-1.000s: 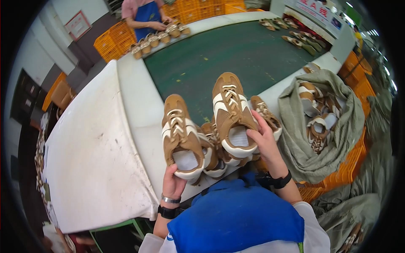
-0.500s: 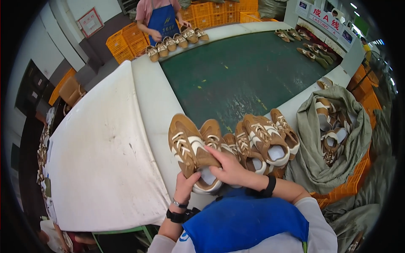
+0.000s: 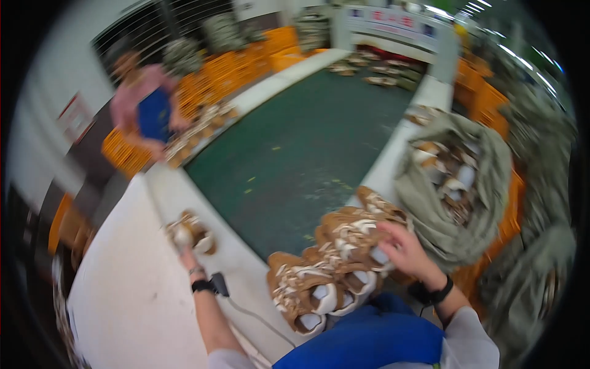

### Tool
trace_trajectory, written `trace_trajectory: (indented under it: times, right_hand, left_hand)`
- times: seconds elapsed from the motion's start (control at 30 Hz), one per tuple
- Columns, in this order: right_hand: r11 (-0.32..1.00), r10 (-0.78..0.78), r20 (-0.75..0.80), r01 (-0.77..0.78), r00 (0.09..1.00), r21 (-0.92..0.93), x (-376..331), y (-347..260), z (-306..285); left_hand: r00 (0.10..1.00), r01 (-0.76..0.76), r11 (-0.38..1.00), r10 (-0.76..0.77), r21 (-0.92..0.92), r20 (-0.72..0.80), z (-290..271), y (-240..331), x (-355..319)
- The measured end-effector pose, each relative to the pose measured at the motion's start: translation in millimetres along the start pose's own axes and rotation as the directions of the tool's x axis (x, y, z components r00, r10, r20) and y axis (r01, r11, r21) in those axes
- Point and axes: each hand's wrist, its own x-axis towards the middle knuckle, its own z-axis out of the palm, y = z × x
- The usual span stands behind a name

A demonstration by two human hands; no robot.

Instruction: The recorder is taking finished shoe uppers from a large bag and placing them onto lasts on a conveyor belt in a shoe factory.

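Note:
On the white ledge to the left, my left hand (image 3: 187, 257) grips a pair of brown-and-white sneakers (image 3: 195, 232) near the heel; motion blurs them. My right hand (image 3: 402, 247) is at the right end of a row of similar brown sneakers (image 3: 344, 246), thumb and fingers apart over the heel opening of one. Whether it touches that shoe is hard to tell. White laces and pale insoles show in the row, which stands close in front of my blue apron (image 3: 369, 338).
A dark green belt (image 3: 295, 147) runs between white ledges. To the right, a grey-green cloth-lined orange crate (image 3: 510, 203) holds more shoes. Across the belt, a person in a blue apron (image 3: 153, 114) stands by another shoe row (image 3: 200, 132). White cloth (image 3: 129, 277) covers the left surface.
My view has turned. My left hand has carried a pair of sneakers from in front of me leftward along the ledge. My right hand has left that pair and moved right to the row.

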Motion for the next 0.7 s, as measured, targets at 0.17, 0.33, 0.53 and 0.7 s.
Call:
trace_trajectory:
  times: [0.17, 0.33, 0.53, 0.7]
  right_hand:
    - [0.814, -0.224, -0.612, -0.2, 0.759, -0.546, -18, 137, -131]
    - [0.442, 0.712, -0.113, -0.567, 0.693, -0.694, -83, 239, -170]
    - [0.512, 0.62, -0.209, -0.592, 0.756, -0.623, -40, 241, -169]
    - [0.614, 0.319, -0.651, -0.673, 0.689, -0.412, -15, 282, -225]
  left_hand:
    - [0.768, -0.084, 0.982, 0.17, -0.167, 0.618, 128, 129, -211]
    - [-0.641, -0.126, 0.953, 0.134, -0.276, 0.756, 171, 227, -437]
    - [-0.642, 0.658, 0.722, 0.687, -0.215, 0.342, 171, 232, -551]
    - [-0.764, 0.585, 0.807, 0.516, 0.077, 0.387, 196, 228, -566]
